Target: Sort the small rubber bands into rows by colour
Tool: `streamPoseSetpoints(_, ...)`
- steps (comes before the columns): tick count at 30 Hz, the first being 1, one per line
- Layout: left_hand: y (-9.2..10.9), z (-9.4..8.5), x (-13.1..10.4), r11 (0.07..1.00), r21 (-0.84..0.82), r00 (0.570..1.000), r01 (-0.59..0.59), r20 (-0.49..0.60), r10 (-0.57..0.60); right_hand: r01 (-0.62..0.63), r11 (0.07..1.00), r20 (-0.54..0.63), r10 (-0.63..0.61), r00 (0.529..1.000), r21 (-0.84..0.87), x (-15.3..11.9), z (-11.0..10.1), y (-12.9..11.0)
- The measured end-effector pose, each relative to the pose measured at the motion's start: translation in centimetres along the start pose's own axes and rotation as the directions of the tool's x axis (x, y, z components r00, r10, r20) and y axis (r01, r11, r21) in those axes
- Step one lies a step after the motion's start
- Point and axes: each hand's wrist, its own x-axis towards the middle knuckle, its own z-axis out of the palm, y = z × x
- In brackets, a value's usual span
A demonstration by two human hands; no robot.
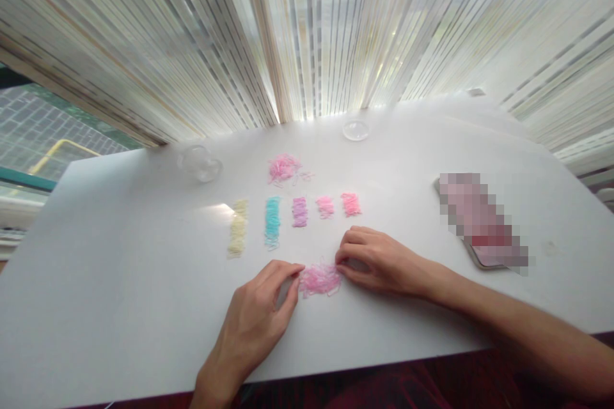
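A loose pile of thin pink strands (320, 280), which look like tiny rubber bands, lies on the white table between my hands. My left hand (261, 307) has thumb and index finger pinched at the pile's left edge. At its right edge, the fingers of my right hand (371, 259) are drawn together, fingertips touching the strands. Whether either pinch holds a strand is too small to see. Just beyond are neat stacks of similar strands: yellow (238, 229), blue (272, 222), purple (300, 211), light pink (325, 207) and coral pink (351, 204).
Another loose pink heap (284, 168) lies behind the stacks. A clear round dish (355, 131) and clear containers (199, 163) stand toward the back. A blurred-out phone-shaped object (480, 220) rests at right. Striped curtains (316, 32) hang along the table's far edge.
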Motion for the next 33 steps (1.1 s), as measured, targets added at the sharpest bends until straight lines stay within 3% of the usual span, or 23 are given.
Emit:
streamPoseSetpoints(11,0.4,0.1,-0.2,0.993,0.11,0.999,0.039,0.024,-0.041,-0.063,0.994,0.057,0.058,0.997,0.092,-0.3,-1.0,-0.1)
streamPoseSetpoints(24,-0.3,-0.8,-0.5,0.996,0.084,0.999,0.026,0.019,-0.028,-0.104,0.995,0.04,0.104,0.994,-0.007,-0.4,-0.8,0.2)
streamPoseSetpoints(33,-1.3,-1.0,-0.8,0.999,0.024,0.999,0.043,-0.007,-0.043,-0.118,0.991,-0.179,0.106,0.978,-0.06,-0.2,-1.1,1.4)
